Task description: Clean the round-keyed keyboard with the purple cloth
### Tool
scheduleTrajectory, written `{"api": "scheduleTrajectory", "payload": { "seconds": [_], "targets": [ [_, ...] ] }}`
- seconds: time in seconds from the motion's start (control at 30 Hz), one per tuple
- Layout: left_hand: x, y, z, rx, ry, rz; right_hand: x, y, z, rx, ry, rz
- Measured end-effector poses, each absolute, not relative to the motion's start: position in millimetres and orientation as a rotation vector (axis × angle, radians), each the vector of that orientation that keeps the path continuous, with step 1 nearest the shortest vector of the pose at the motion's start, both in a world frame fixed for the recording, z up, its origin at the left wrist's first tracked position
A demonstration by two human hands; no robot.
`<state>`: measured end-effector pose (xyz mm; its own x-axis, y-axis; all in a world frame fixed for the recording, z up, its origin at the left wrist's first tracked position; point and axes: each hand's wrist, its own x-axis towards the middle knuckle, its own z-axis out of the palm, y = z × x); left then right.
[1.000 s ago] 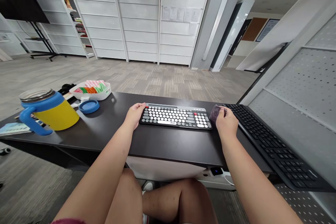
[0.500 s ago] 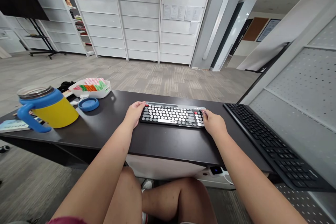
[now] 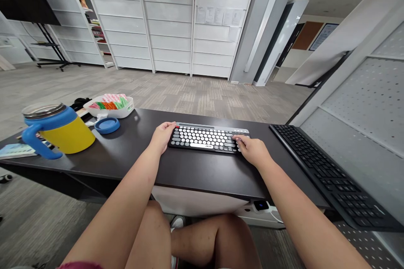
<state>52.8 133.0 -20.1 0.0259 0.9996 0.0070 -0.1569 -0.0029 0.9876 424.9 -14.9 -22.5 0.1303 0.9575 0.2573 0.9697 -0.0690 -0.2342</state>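
A compact keyboard (image 3: 202, 136) with round white and grey keys lies on the dark desk, facing me. My left hand (image 3: 161, 136) is closed on its left end, fingers at the top corner beside a red key. Over the keys near the right end is my right hand (image 3: 252, 149), its thumb and fingers drawn together with the tips on or just above the keys. Whatever the right fingertips pinch, if anything, is too small to make out. They cover some right-hand keys, a red one among them.
At the right lies a larger black keyboard (image 3: 328, 172) beside a perforated panel (image 3: 366, 92). To the left stand a yellow and blue mug (image 3: 67, 132), a blue lid (image 3: 107, 125) and a white basket (image 3: 124, 111) of colourful packets. White shelving (image 3: 170, 29) lines the back.
My right hand has shifted left from the keyboard's right edge onto its keys, covering the red key seen before. My left hand stays at the left end.
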Motion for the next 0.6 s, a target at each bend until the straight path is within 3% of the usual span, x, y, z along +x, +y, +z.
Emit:
{"api": "scheduleTrajectory", "payload": {
  "seconds": [0.6],
  "targets": [
    [53, 135, -22, 1.087, 1.05, 1.252, 439, -23, -18, -1.705, -1.499, 0.288]
  ]
}}
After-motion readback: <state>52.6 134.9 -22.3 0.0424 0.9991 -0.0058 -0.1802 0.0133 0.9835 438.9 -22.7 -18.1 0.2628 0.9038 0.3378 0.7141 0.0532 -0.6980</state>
